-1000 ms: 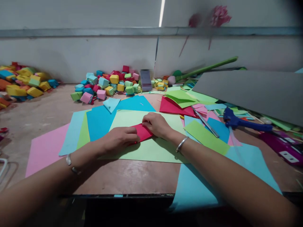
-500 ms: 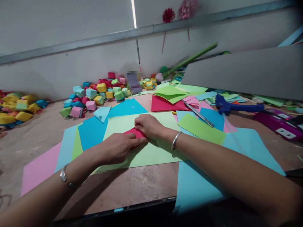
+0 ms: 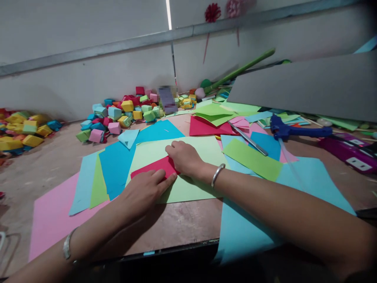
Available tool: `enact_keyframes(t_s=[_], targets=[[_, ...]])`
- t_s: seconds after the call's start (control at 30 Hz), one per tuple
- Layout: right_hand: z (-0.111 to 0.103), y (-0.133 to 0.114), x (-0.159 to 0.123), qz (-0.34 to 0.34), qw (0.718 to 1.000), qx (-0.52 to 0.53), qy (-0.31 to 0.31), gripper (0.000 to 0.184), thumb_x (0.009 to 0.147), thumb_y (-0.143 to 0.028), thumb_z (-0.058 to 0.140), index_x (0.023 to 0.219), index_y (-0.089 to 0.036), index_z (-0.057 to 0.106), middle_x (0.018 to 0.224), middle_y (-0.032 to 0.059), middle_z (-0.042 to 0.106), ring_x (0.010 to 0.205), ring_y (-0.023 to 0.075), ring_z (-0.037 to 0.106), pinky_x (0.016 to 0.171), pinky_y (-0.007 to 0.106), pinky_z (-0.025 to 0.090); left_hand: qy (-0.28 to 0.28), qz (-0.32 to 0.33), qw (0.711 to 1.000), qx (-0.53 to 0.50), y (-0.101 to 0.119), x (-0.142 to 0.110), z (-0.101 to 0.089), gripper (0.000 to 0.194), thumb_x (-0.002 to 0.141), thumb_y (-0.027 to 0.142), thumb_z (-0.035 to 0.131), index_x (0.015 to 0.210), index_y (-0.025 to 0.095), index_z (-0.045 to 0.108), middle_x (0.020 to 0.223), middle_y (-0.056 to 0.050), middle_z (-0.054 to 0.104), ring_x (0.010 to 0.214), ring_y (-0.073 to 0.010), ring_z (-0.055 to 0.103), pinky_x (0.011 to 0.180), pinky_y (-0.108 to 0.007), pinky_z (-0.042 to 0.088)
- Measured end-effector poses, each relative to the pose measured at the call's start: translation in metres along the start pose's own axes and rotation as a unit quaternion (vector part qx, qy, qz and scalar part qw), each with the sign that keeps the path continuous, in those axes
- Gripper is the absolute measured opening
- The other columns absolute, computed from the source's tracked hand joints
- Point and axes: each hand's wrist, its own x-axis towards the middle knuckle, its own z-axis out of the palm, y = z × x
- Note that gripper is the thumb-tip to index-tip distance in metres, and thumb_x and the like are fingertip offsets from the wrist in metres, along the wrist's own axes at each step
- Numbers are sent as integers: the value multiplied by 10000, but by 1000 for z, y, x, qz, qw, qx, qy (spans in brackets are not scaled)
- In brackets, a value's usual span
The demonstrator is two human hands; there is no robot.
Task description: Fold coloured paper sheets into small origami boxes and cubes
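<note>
A narrow strip of red paper [image 3: 147,167], apparently folded, lies aslant on a pale green sheet [image 3: 194,188]. My left hand [image 3: 145,188] rests along the strip's near edge, fingers stretched out and pressing it down. At the strip's right end, my right hand [image 3: 185,157] has its fingers curled closed on the paper. The fingertips of both hands nearly meet there, and the right hand hides that end of the strip.
Blue sheets [image 3: 114,169] and a pink sheet [image 3: 59,224] spread leftward. Toward the right lie a utility knife [image 3: 249,139], a blue glue gun [image 3: 294,130] and a purple device [image 3: 350,153]. Small coloured paper boxes [image 3: 113,114] are heaped behind. Light-blue paper [image 3: 244,236] overhangs the front edge.
My left hand has slid left and toward me along the red strip, uncovering more of it. My right hand stays at the strip's right end. The view has shifted slightly.
</note>
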Motion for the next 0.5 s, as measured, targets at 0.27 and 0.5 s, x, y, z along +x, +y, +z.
enact_keyframes(t_s=[0.27, 0.5], targets=[[1, -7, -2, -28, 997, -66, -16, 255, 909, -70, 373, 986, -124, 610, 953, 149, 600, 832, 240, 487, 569, 333, 203, 58, -50, 997, 6, 2, -43, 4, 313, 954, 171, 347, 1037, 143, 647, 846, -80, 624, 731, -220, 521, 624, -361, 387], [0, -6, -1, -25, 998, -60, -21, 261, 879, -25, 379, 955, -116, 612, 928, 143, 608, 792, 218, 465, 576, 331, 195, 79, -122, 989, 12, 4, -96, 11, 347, 896, 120, 351, 877, 170, 694, 782, -90, 646, 700, -241, 544, 598, -383, 419]])
